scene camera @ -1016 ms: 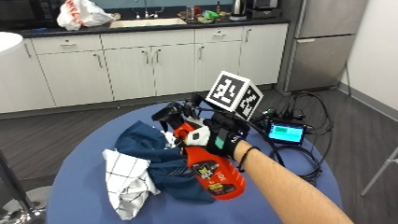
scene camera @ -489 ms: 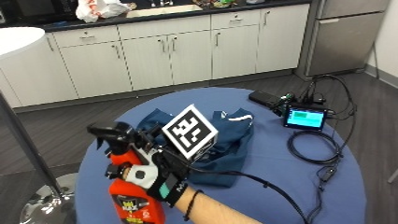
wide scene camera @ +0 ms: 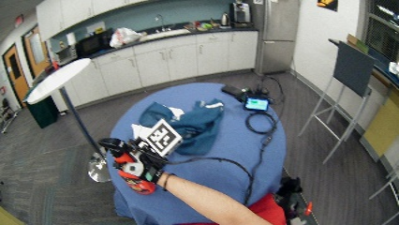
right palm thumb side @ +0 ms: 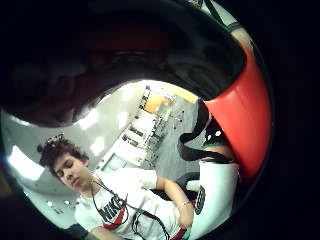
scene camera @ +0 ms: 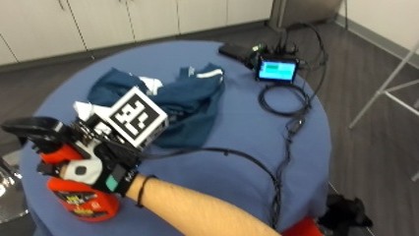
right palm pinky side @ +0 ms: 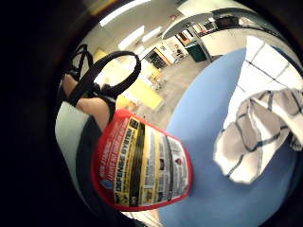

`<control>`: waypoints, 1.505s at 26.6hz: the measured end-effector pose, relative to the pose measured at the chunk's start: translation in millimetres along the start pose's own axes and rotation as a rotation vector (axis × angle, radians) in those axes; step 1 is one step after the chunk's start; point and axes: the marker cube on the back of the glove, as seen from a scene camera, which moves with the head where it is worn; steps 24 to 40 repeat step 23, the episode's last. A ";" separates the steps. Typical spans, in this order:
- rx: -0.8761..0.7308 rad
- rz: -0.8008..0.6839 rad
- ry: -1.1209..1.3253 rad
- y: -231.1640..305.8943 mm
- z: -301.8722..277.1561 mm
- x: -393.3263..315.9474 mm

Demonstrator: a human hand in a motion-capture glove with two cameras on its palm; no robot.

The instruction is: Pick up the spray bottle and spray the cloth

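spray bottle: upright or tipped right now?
Roughly upright. In the outside view the gloved right hand grips the red spray bottle by its neck, black nozzle on top, base down at the blue table edge.

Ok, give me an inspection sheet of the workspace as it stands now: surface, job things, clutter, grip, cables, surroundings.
Surface: round table, blue cover.
Job's things: red spray bottle upright at the table's near edge, black nozzle on top; blue cloth crumpled mid-table; white checked cloth beside it.
Clutter: small lit screen at the far edge.
Grip: right hand curled round the bottle's neck.
Cables: black leads coiled by the screen, one running to the glove.
Surroundings: white cabinets, grey floor.
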 end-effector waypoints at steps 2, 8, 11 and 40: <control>-0.033 -0.051 0.061 -22.3 -9.6 -18.5; -0.089 -0.088 0.112 -29.0 -17.6 -46.8; -0.109 -0.094 0.123 -24.5 -14.2 -49.3; -0.247 -0.089 0.249 -15.6 27.6 -7.2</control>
